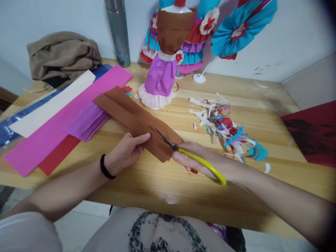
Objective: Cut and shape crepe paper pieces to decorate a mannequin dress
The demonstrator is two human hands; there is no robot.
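A folded strip of brown paper [139, 117] is held slantwise above the table's middle. My left hand [128, 150] pinches its lower edge, thumb on top and fingers beneath. My right hand [191, 154] is closed around the scissors [202, 161], which have a yellow handle, a bit of orange showing below. Their dark blades point up and left and lie over the right part of the brown paper; whether they cut into it cannot be made out. The fingertips of my right hand also touch the paper's right end.
Pink [70, 115], cream, purple and red paper strips lie at the left. Behind stand a paper-dressed figure [161, 77], more paper dresses and a grey bottle [119, 35]. Brown cloth [63, 54] sits at the back left. Colourful scraps [228, 126] litter the right side.
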